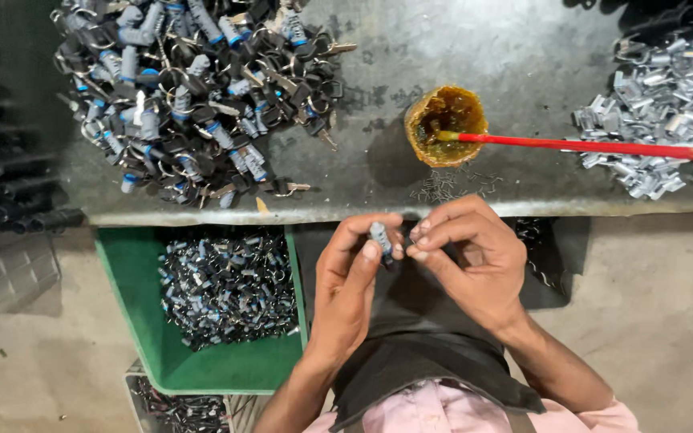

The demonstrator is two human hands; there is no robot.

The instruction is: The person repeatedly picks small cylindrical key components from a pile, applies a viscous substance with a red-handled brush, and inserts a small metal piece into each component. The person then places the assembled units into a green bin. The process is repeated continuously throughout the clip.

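lock cylinder (379,236) between both hands

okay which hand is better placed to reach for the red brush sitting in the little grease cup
Probably the right hand: it pinches nothing large and sits just below the grease cup and red brush. The left hand grips the small grey cylinder.

Your left hand (350,277) holds a cylinder (380,238), your right hand (467,256) just beside it. Beyond them on the bench (523,64) sits a cup (445,124); a bin (142,321) lies left.
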